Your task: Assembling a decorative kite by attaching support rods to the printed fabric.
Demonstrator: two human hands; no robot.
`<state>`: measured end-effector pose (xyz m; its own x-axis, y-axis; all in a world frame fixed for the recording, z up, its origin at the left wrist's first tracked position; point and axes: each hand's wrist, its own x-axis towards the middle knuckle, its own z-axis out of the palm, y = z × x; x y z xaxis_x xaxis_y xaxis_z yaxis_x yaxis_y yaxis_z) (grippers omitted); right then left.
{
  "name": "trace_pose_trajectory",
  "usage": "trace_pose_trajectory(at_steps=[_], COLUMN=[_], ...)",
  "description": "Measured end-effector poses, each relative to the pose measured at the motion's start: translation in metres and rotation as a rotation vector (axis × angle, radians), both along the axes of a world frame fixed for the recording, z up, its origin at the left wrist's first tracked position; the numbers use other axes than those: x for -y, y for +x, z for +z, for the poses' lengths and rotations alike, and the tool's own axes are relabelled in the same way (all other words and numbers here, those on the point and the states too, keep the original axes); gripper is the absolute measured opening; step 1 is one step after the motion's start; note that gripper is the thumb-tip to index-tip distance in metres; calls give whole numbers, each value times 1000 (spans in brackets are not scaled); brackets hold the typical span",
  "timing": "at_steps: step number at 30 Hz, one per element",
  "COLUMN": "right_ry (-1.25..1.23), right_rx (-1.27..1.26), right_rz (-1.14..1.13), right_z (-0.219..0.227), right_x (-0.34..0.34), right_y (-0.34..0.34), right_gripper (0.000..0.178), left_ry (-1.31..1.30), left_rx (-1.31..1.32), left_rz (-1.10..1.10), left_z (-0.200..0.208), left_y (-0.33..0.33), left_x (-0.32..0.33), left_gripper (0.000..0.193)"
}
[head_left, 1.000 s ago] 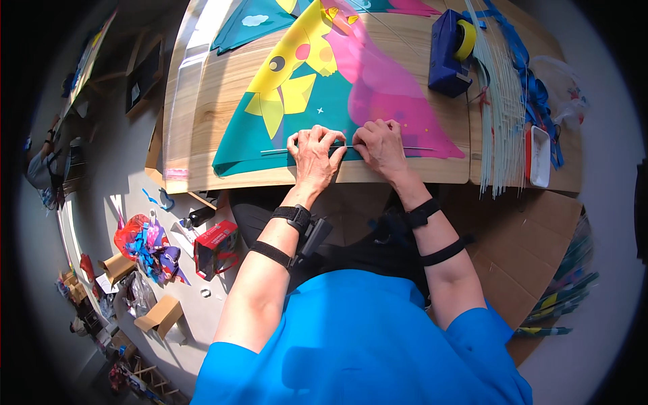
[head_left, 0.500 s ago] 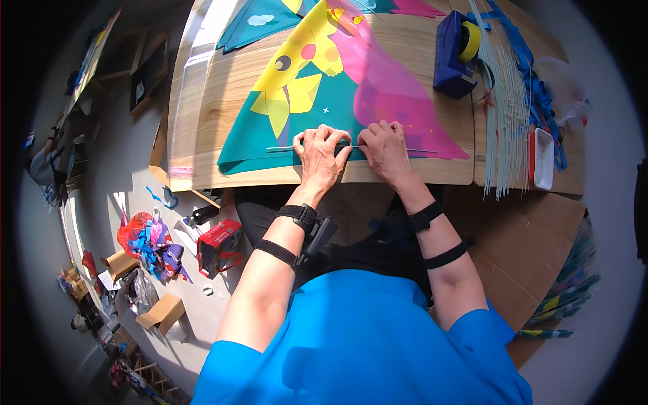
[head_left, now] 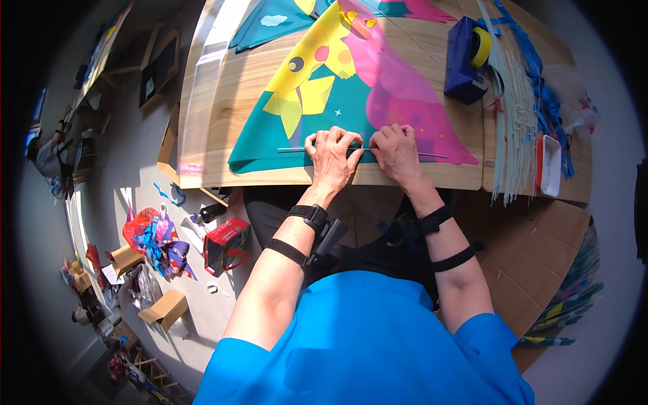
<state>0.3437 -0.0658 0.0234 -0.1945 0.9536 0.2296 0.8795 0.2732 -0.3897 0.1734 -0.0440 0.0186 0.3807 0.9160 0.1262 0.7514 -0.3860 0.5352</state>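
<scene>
A triangular kite sheet (head_left: pixel 266 138), teal on the left and pink on the right with a yellow cartoon figure, lies on the wooden table in front of me. Across its near edge runs a thin pale rod (head_left: pixel 292 150). My left hand (head_left: pixel 331 160) pinches the rod near its middle, thumb and fingertips pressed together. Close beside it, my right hand (head_left: pixel 397 155) is closed on the rod too, its fingers curled down. The rod's ends stick out past both hands. Whether it is one piece or two between the fingertips, I cannot tell.
More kite sheets (head_left: pixel 270 30) lie at the far side. A blue tape dispenser (head_left: pixel 461 64) stands right, beside many thin pale rods (head_left: pixel 509 135), blue ribbon (head_left: pixel 533 61) and a white tray (head_left: pixel 551 165). Cardboard (head_left: pixel 533 260) is below right; a red box (head_left: pixel 226 244) sits on the floor left.
The whole view has shifted a little, so everything sits slightly further right. Both hands keep their hold on the rod at about the same place on the sheet.
</scene>
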Motion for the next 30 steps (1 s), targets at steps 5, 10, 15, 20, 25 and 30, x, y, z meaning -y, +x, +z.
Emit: trace_pose_trajectory(at_steps=[5,10,15,20,25,30], right_ry=[2,35,116,59,22,-9], right_rx=[100,122,77,-2,-51,-62], right_rz=[-3,1,24,-1,-3,-11], right_z=[-4,-6,-8,-4,-2,-6], right_x=[2,2,1,2,1,1], right_y=[-2,-3,-2,-4,-3,-1], right_gripper=[7,2,2,8,12,6], left_ry=[-3,-5,15,30,19,-30], left_rx=[-6,-7,3,5,0,-19], left_rz=[1,0,-7,-10,-8,-18], left_z=[1,0,0,-1,-1,1], left_y=[1,1,1,0,0,1], left_x=[0,0,0,0,1,-1], left_gripper=[21,21,19,19,19,19])
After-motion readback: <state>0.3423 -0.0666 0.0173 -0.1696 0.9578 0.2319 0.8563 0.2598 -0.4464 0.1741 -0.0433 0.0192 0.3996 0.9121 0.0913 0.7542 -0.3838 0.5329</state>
